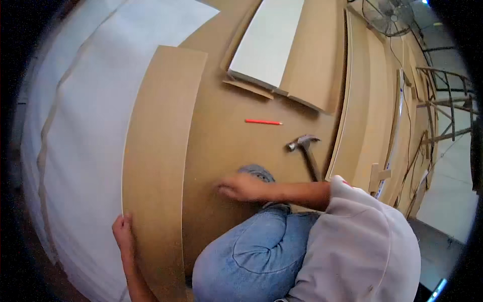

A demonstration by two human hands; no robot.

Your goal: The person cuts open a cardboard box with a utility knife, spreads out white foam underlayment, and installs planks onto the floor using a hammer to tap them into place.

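Observation:
A long tan board (158,151) with thin white edges lies lengthwise to the left of my knee. My left hand (123,234) is curled over its left edge near the bottom of the view. My right hand (244,187) hangs over the tan surface between the board and my grey shoe (257,172). Its fingers are bent together, and whatever they may hold is hidden. A red pencil (263,122) lies ahead of that hand. To the right, a claw hammer (306,151) rests with its metal head pointing away from me.
White sheeting (95,116) covers the left side. Ahead lie a white panel (266,45) and tan panels (319,55), with a cut strip (247,89) at their near end. Long boards (367,100) stretch along the right. Beyond them are a fan (392,17) and a metal frame (448,100).

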